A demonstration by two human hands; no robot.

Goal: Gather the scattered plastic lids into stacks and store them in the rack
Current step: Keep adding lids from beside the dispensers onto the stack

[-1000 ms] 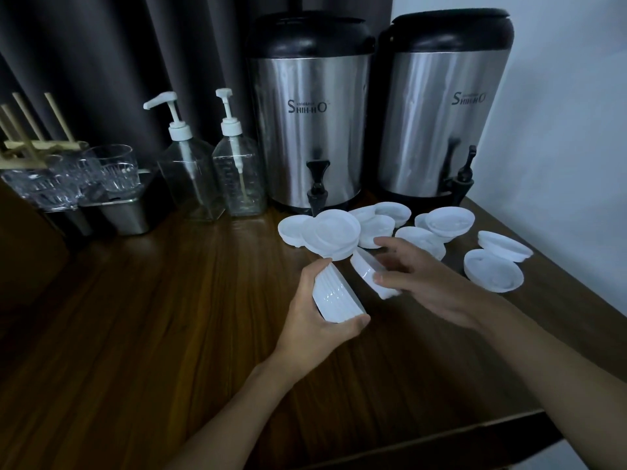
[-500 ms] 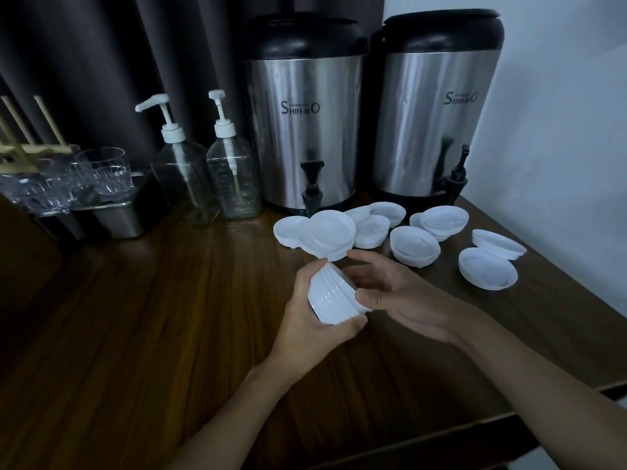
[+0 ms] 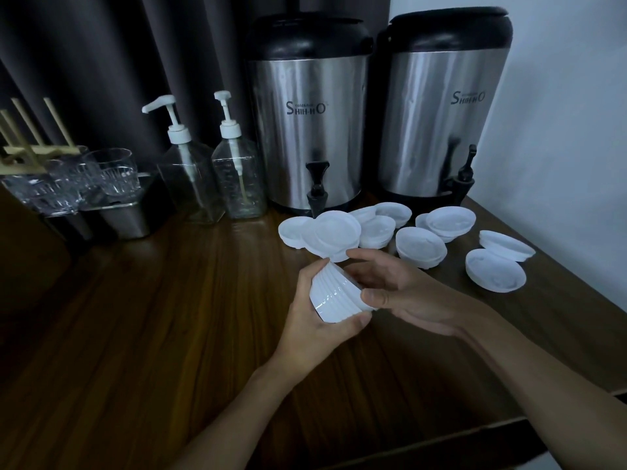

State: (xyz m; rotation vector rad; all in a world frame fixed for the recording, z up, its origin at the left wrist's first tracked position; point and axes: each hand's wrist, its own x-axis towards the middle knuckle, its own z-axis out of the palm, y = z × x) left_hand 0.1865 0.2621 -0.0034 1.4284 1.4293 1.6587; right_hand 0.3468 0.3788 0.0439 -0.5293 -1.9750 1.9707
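Observation:
A stack of white plastic lids (image 3: 334, 298) lies on its side in my left hand (image 3: 314, 329), gripped from below above the wooden counter. My right hand (image 3: 403, 293) holds the stack's right end, thumb on its rim and fingers curled over the top. Several more white lids lie scattered behind my hands: a pile (image 3: 330, 234) under the left urn's tap, one small pile (image 3: 420, 245) in the middle, and two lids (image 3: 495, 274) at the right. A wooden rack (image 3: 29, 144) with upright pegs stands at the far left.
Two steel drink urns (image 3: 307, 130) stand at the back against a dark curtain. Two clear pump bottles (image 3: 237, 171) sit left of them, then glasses (image 3: 112, 171) and steel tubs. The counter's front edge (image 3: 475, 432) runs close below my right forearm.
A second, smaller stack that my right hand held apart has been pushed onto the stack in my left hand. Both hands now hold one joined stack.

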